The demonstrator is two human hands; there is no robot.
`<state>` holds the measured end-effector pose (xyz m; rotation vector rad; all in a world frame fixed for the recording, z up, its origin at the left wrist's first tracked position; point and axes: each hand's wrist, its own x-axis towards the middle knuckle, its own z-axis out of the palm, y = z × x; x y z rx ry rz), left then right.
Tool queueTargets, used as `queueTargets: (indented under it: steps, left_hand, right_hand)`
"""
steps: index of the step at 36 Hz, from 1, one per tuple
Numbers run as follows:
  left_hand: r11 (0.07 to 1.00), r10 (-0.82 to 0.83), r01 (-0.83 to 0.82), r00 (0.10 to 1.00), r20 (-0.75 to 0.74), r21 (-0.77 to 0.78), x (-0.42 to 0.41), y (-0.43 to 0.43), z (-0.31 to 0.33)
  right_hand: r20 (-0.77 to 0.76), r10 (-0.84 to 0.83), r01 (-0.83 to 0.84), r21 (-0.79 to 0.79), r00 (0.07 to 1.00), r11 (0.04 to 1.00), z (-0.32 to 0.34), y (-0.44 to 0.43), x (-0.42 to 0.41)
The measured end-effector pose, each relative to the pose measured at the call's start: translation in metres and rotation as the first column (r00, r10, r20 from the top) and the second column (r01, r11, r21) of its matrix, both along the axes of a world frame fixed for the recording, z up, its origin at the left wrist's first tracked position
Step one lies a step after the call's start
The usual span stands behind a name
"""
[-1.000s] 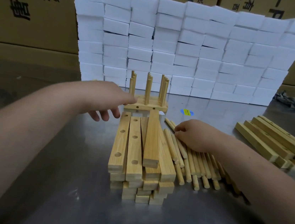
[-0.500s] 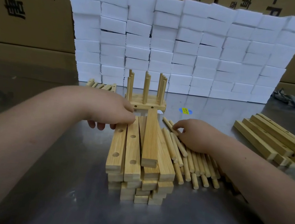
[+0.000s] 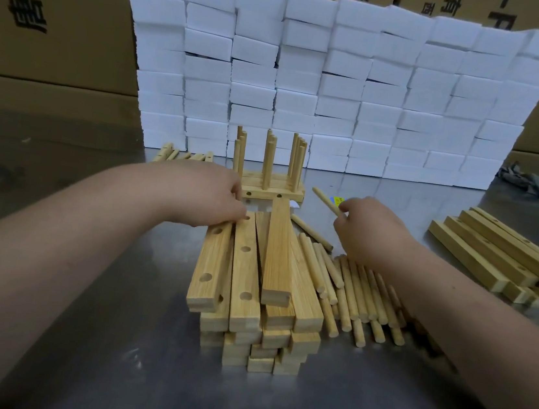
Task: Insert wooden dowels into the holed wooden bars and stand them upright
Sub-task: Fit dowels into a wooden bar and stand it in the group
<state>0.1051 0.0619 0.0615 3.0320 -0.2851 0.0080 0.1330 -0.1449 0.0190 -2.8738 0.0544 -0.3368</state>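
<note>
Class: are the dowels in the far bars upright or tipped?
Upright: the inserted dowels rise vertically from the flat-lying holed bars.

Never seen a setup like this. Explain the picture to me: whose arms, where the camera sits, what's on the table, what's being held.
No machine here: a person works with bare hands, and the one camera sits on their head, looking forward and down, so both arms reach in from below. On the metal table lie a stack of holed bars, loose dowels, a second bar pile at right, and a finished set of bars with dowels standing upright. The left hand grips the far end of the top left bar; the right hand pinches one dowel. White foam blocks stand behind.
</note>
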Motion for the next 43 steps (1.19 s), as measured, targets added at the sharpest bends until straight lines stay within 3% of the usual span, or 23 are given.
queueTargets:
  steps: [2, 5, 7, 9, 11, 14, 19, 23, 26, 33, 39, 43]
  left_hand:
    - [0.997, -0.008, 0.012, 0.999, 0.053, -0.073, 0.001, 0.001, 0.002]
    - [0.939, 0.023, 0.039, 0.984, 0.176, -0.342, 0.004, 0.002, 0.006]
    - [0.771, 0.076, 0.052, 0.982, 0.173, -0.635, 0.005, 0.002, 0.011]
    - [0.487, 0.076, 0.036, 0.994, 0.084, -0.873, 0.005, 0.002, 0.016]
    - [0.286, 0.057, 0.016, 0.998, 0.033, -0.958, 0.004, 0.003, 0.019]
    - [0.15, 0.057, -0.004, 0.998, 0.005, -0.989, 0.002, 0.004, 0.02]
    - [0.125, 0.008, -0.027, 1.0, -0.026, -0.992, -0.002, 0.001, 0.023]
    - [0.111, -0.028, -0.008, 1.0, -0.011, -0.994, -0.005, -0.004, 0.025]
    - [0.107, -0.038, -0.02, 0.999, -0.025, -0.994, -0.007, -0.005, 0.026]
    - [-0.077, -0.199, -0.124, 0.974, -0.107, -0.989, -0.006, -0.003, 0.028]
    - [0.015, -0.166, -0.168, 0.972, -0.168, -0.986, -0.005, -0.003, 0.027]
    - [0.018, -0.173, -0.17, 0.97, -0.171, -0.985, -0.007, -0.005, 0.025]
  right_hand:
    - [0.071, 0.0, -0.005, 0.068, 0.997, 0.998, 0.007, 0.0, -0.002]
    - [0.245, 0.028, -0.08, 0.202, 0.969, 0.976, 0.021, 0.0, -0.009]
    - [0.347, 0.047, -0.146, 0.265, 0.936, 0.953, 0.034, 0.001, -0.017]
    - [0.406, 0.081, -0.202, 0.267, 0.91, 0.942, 0.046, 0.003, -0.025]
    - [0.436, 0.126, -0.254, 0.249, 0.891, 0.935, 0.056, 0.006, -0.033]
    - [0.432, 0.207, -0.334, 0.245, 0.878, 0.91, 0.067, 0.01, -0.045]
    - [0.351, 0.338, -0.435, 0.248, 0.873, 0.865, 0.071, 0.018, -0.059]
    - [0.313, 0.351, -0.41, 0.149, 0.883, 0.9, 0.065, 0.023, -0.061]
    - [0.337, 0.346, -0.417, 0.167, 0.876, 0.893, 0.064, 0.023, -0.06]
    - [0.403, 0.355, -0.457, 0.192, 0.844, 0.868, 0.065, 0.024, -0.062]
    - [0.435, 0.328, -0.455, 0.228, 0.838, 0.86, 0.067, 0.023, -0.062]
    - [0.435, 0.318, -0.449, 0.238, 0.842, 0.861, 0.069, 0.022, -0.063]
